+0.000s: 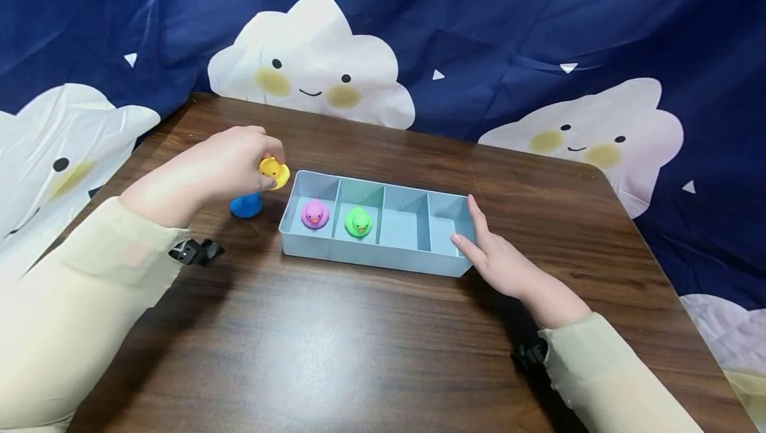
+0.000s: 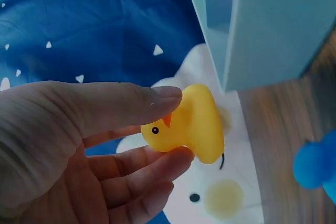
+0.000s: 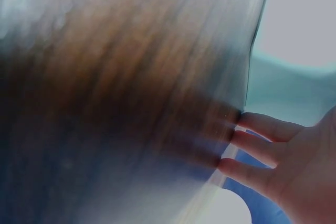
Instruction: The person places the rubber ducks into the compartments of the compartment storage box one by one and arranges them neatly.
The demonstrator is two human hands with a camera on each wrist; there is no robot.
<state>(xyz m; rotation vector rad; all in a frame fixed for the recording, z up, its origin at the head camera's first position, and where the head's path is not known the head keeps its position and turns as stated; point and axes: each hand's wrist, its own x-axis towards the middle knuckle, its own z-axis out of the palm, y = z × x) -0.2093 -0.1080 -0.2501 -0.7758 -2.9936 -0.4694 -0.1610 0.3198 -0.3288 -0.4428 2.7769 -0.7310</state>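
Note:
My left hand (image 1: 230, 160) pinches a yellow rubber duck (image 2: 202, 124) between thumb and fingers, up above the table just left of a light blue divided box (image 1: 371, 253). Below that hand a blue rubber duck (image 1: 247, 206) stands on the table, partly hidden by the hand in the head view. Inside the box, a pink duck (image 1: 314, 214) sits in the leftmost compartment and a green duck (image 1: 358, 222) in the one beside it. My right hand (image 1: 505, 263) holds the box's right end, thumb over the rim and fingers (image 3: 257, 174) extended along the outside.
The brown wooden table (image 1: 335, 346) has a rounded far right corner. A dark blue cloth (image 1: 443, 14) with white smiling clouds hangs behind it. Black wrist straps (image 1: 195, 252) sit at both cuffs. The two right-hand compartments hold no ducks.

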